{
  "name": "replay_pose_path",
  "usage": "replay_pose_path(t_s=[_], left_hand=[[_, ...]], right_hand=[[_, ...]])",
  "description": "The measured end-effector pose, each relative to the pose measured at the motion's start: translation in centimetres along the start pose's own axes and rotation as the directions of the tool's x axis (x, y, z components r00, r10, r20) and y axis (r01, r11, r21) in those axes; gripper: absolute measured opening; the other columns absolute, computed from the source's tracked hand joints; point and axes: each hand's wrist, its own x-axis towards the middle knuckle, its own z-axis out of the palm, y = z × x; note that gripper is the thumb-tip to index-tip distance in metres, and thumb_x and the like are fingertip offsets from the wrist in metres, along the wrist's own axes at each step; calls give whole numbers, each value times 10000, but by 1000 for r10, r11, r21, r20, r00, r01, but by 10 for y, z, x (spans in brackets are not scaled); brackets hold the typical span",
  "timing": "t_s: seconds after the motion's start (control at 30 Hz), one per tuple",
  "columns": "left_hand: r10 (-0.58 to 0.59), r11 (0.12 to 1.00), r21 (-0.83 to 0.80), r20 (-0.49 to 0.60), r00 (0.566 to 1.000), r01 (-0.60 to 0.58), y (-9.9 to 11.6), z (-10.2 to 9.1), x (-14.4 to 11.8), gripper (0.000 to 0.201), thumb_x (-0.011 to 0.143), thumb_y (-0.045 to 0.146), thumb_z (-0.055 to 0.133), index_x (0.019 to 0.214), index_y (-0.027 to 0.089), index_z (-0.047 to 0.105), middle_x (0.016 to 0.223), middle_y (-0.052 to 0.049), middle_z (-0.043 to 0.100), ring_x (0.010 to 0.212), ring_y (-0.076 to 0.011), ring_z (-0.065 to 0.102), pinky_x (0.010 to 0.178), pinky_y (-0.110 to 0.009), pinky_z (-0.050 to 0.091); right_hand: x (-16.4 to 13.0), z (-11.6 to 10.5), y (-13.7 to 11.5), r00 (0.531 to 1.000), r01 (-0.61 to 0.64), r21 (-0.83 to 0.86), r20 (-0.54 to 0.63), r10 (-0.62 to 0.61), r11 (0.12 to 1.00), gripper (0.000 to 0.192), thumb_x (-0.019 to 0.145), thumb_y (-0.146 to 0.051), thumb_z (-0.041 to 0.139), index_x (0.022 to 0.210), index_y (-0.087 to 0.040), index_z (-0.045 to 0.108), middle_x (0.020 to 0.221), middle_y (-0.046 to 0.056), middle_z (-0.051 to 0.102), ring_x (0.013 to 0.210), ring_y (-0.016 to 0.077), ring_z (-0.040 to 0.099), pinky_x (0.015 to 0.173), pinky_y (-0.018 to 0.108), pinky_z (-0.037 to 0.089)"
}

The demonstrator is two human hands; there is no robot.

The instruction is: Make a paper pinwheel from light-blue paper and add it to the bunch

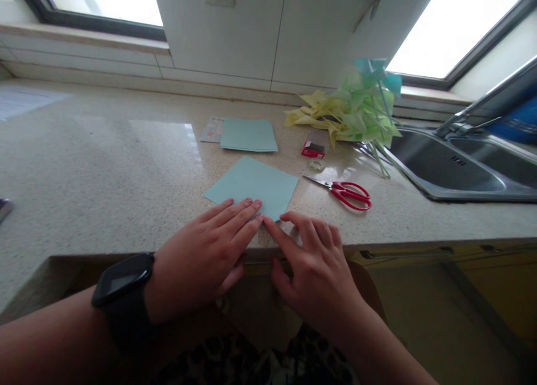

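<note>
My left hand (205, 250) lies flat, fingers spread, pinning the near corner of the pale blue square paper sheet (253, 186) at the speckled stone counter (104, 167) edge. My right hand (312, 262), fingers loosely spread, presses beside it. Best: keep edges aligned, crease firmly outward.

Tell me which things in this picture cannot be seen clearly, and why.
- Head view: the near corner of the sheet is hidden under the left hand and right hand.
- The card is partly under the paper stack; its print is too small to read.
- The red box label is too small to read.
- The sink and tap are cut by the right edge.
</note>
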Motion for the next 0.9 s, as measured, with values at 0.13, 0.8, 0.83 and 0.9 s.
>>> replay_pose_path(t_s=[0.13, 0.8, 0.83, 0.9], left_hand=[[-2, 1000, 6, -9, 1000, 2, 1, 1, -2, 668, 871, 240, 627, 1492, 77, 442, 1604, -161, 410, 1495, -284, 365, 1239, -480, 316], [15, 999, 45, -16, 1000, -14, 0, 1, -2, 632, 887, 260, 615, 1474, 79, 465, 1595, -165, 426, 1481, -298, 382, 1228, -495, 323], [14, 999, 46, -14, 1000, -14, 0, 1, -3, 637, 885, 263, 617, 1476, 82, 463, 1598, -161, 423, 1484, -296, 378, 1230, -493, 320], [18, 999, 48, -6, 1000, -17, 0, 1, -3, 647, 883, 267, 618, 1482, 82, 457, 1604, -157, 413, 1489, -292, 368, 1234, -488, 313]], right_hand=[[3, 1, 0, 1000, -17, 0, 4, 17, 1000, 538, 888, -279, 624, 1424, -245, 582, 1333, 122, 570, 1154, 341, 519, 968, 534, 386], [-5, -3, -1, 994, 64, 67, -90, -58, 996, 415, 939, -197, 560, 1350, -148, 575, 1218, 91, 676, 1073, 293, 544, 972, 479, 404], [-5, -3, -1, 994, 61, 59, -89, -56, 996, 423, 938, -200, 561, 1358, -145, 572, 1215, 94, 676, 1070, 294, 545, 966, 478, 406], [-3, -2, -1, 995, 54, 52, -87, -49, 997, 402, 938, -204, 563, 1335, -147, 591, 1206, 97, 676, 1063, 294, 546, 961, 477, 406]])
